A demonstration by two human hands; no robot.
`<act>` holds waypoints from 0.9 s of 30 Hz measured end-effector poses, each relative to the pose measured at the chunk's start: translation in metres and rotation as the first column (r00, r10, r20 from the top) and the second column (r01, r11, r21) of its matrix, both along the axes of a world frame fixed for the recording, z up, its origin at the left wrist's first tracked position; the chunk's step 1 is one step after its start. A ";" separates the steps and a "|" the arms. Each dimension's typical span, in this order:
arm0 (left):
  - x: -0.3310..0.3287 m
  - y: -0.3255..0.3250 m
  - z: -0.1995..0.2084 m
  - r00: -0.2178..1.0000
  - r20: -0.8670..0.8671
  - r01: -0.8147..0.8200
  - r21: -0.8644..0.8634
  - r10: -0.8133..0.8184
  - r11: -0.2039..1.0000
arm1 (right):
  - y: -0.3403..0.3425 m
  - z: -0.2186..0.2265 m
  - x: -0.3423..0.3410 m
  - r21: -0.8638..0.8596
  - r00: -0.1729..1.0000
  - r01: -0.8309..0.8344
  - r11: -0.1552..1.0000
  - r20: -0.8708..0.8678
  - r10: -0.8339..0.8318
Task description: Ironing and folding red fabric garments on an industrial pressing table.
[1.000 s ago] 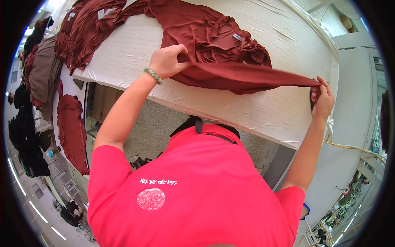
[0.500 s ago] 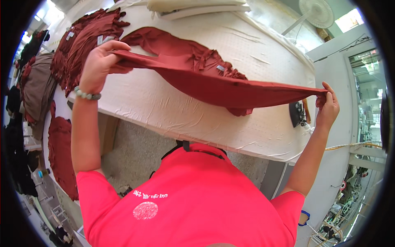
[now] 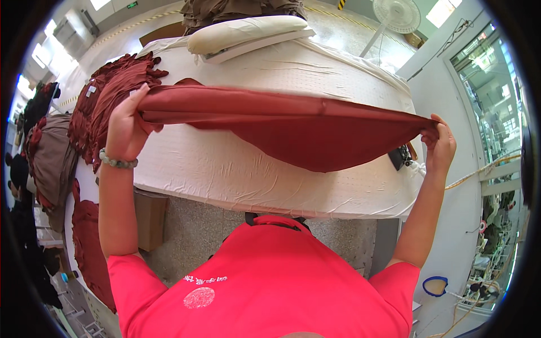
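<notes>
A dark red garment (image 3: 315, 132) is stretched wide between my two hands over the white padded table. My left hand (image 3: 128, 125), with a bead bracelet at the wrist, is closed on one end of it. At the other end, my right hand (image 3: 440, 143) pinches a corner between thumb and fingers. The cloth's lower edge sags in a curve toward me, and its upper edge is pulled nearly straight. Partly hidden behind the right end is a black iron (image 3: 399, 158) on the table.
A heap of dark red garments (image 3: 107, 98) lies at the table's far left. A padded pressing board (image 3: 248, 35) rests at the back, before a brown cloth pile (image 3: 239, 12). Farther off stands a white fan (image 3: 396, 16). A cardboard box (image 3: 150, 219) is under the table's left side.
The garment has been lifted and spread; its lower edge now hangs in a deeper curve, and the part bunched on the table no longer shows. My view has tilted up a little.
</notes>
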State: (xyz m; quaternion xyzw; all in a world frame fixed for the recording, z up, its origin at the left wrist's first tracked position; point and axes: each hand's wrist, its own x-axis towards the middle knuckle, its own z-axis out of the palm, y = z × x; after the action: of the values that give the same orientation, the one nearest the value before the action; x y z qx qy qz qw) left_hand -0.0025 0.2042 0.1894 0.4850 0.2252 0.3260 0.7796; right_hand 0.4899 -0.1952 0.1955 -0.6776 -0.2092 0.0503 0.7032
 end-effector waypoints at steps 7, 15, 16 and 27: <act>0.014 -0.022 0.006 0.975 -0.217 0.009 0.195 0.035 0.981 | -0.006 -0.002 -0.005 -0.031 0.999 0.039 0.999 -0.029 -0.040; -0.006 -0.003 0.004 0.853 -0.438 0.068 0.635 0.285 0.770 | -0.006 0.014 -0.017 -0.038 1.000 0.019 0.999 0.009 -0.019; -0.011 0.003 0.007 0.847 -0.467 0.096 0.604 0.254 0.791 | -0.005 0.015 -0.018 -0.064 0.999 0.015 0.998 0.032 -0.013; -0.030 0.026 0.054 0.994 0.103 0.009 0.231 -0.033 0.973 | -0.030 0.025 0.005 -0.009 0.978 -0.208 0.978 -0.004 0.208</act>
State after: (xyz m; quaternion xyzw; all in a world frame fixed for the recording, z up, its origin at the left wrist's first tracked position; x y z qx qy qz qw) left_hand -0.0325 0.2305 0.2435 0.5564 0.1392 0.3668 0.7325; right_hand 0.4948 -0.2251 0.2203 -0.6551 -0.2776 0.1257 0.6914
